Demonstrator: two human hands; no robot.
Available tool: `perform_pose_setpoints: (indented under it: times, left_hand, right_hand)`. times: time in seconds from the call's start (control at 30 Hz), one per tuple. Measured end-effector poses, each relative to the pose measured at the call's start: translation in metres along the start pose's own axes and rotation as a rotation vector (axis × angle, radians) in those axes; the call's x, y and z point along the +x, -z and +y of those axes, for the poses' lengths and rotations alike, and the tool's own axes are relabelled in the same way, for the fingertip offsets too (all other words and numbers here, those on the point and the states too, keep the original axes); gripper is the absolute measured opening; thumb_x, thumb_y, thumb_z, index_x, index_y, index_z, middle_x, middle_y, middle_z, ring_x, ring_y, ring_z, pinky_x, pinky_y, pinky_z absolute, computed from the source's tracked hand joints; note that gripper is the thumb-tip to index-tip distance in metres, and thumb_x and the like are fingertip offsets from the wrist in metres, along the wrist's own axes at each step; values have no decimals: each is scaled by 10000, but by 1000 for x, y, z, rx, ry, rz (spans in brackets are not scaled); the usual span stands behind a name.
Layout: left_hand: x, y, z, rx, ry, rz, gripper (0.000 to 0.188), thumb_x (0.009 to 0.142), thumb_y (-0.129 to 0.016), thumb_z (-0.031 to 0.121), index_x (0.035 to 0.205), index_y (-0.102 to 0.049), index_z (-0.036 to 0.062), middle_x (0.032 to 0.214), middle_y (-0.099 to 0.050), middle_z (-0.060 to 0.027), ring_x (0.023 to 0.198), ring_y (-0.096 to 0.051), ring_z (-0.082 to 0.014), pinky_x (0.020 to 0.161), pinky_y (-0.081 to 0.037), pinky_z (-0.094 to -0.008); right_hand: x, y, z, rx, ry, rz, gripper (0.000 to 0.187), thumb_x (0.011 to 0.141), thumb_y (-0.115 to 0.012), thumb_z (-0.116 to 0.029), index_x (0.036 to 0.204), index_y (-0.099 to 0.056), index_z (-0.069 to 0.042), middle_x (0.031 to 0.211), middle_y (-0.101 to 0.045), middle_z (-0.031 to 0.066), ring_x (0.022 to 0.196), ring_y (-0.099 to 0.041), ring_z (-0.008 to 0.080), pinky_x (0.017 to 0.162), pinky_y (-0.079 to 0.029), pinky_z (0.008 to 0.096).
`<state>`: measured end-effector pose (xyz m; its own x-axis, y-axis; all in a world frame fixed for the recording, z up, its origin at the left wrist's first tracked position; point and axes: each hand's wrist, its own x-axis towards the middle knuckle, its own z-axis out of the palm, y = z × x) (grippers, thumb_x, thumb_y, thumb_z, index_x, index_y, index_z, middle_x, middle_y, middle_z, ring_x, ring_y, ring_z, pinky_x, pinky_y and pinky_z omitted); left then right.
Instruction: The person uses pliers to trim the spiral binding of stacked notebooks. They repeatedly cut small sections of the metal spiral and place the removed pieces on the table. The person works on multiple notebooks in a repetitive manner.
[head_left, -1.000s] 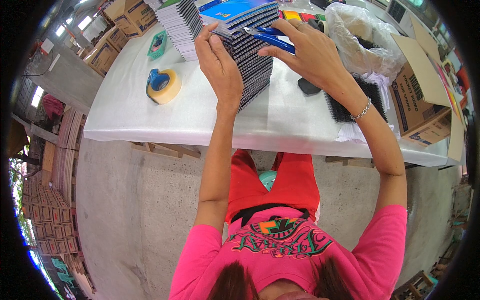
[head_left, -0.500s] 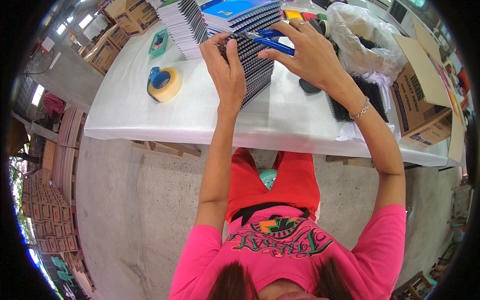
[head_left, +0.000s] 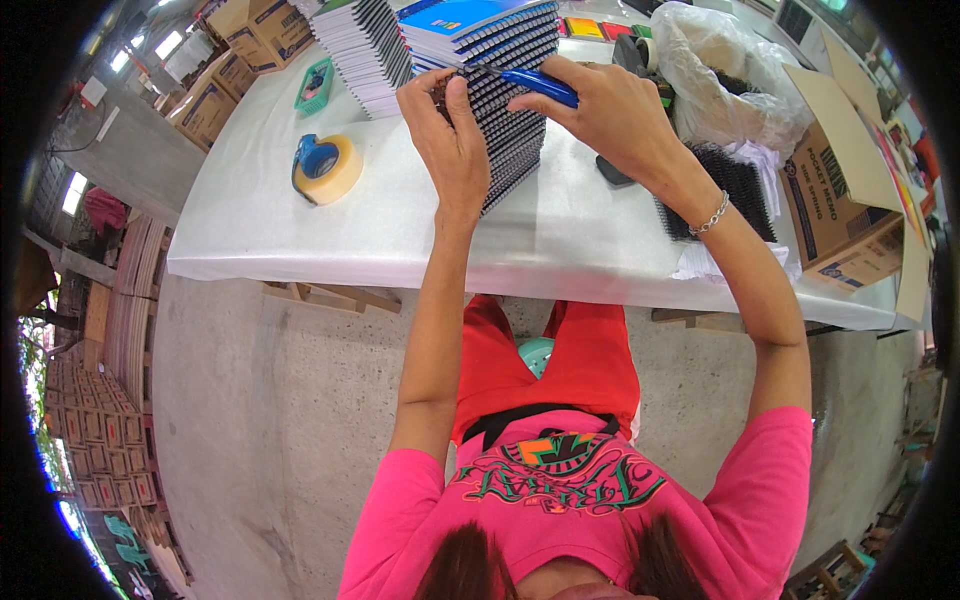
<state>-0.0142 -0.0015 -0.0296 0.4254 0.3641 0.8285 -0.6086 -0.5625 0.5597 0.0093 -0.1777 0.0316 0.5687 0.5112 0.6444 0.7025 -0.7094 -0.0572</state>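
pinching spiral edge of notebook stack [head_left: 500, 110] on table [head_left: 560, 240] with left hand [head_left: 450, 140] | right hand [head_left: 610, 115] closed on blue-handled tool [head_left: 535, 85] | stack likely heavy, covers slippery, wire stiff; grip low sides

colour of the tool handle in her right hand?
Blue. The tool in the right hand has a blue handle, seen in the head view against the notebook stack.

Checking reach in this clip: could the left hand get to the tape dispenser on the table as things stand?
Probably yes. The left hand rests on the notebook stack, and only bare table lies between it and the tape dispenser.
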Motion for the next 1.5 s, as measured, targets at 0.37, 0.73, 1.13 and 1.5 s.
perform_pose_setpoints:
  times: [0.37,0.73,1.13,1.5]
  left_hand:
    - [-4,-3,1,-223,97,85,385,1070,-482,298,1322,-433,11,1119,-462,-119,985,-474,-205,893,-404,-373]
    - [-7,4,-2,-19,46,-19,357,1060,-510,345,1170,-530,6,1137,-476,-110,1056,-492,-219,943,-400,-351]
    - [-9,-2,0,-203,123,87,394,1072,-462,309,1332,-419,15,1197,-449,-114,1068,-467,-207,988,-375,-365]
    - [-15,5,-8,-20,35,-4,329,1056,-520,301,1177,-520,-4,1138,-464,-121,1082,-482,-232,972,-385,-358]
  right_hand:
    - [-10,-6,8,-18,113,147,757,804,-661,-705,1227,-662,-77,1075,-672,170,1002,-647,308,846,-520,427]
    - [-3,-6,-1,26,72,53,640,825,-655,-672,1123,-679,-106,900,-694,130,829,-694,301,690,-532,405]
    - [-22,-13,7,11,55,112,643,826,-683,-640,1224,-646,-136,997,-648,131,872,-664,313,749,-528,417]
    - [-15,-19,2,11,111,146,715,810,-665,-682,1192,-664,-78,978,-666,143,894,-657,303,766,-519,419]
